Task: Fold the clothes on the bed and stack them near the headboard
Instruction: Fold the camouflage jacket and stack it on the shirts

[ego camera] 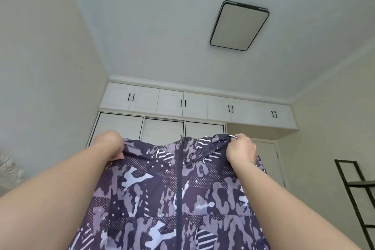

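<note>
A white wardrobe [162,126] with overhead cabinets is filling the far wall under a rectangular ceiling light [239,25]. In front of it, a purple camouflage-print jacket [172,193] is hanging up in the air, its dark zipper [179,184] running down the middle. The left hand [110,145] is gripping the jacket's top left edge with curled fingers, and the right hand [240,151] is clutching the top right edge likewise.

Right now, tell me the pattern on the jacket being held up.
Purple camouflage patchwork with dots and stripes on the jacket, seen in the head view.
</note>
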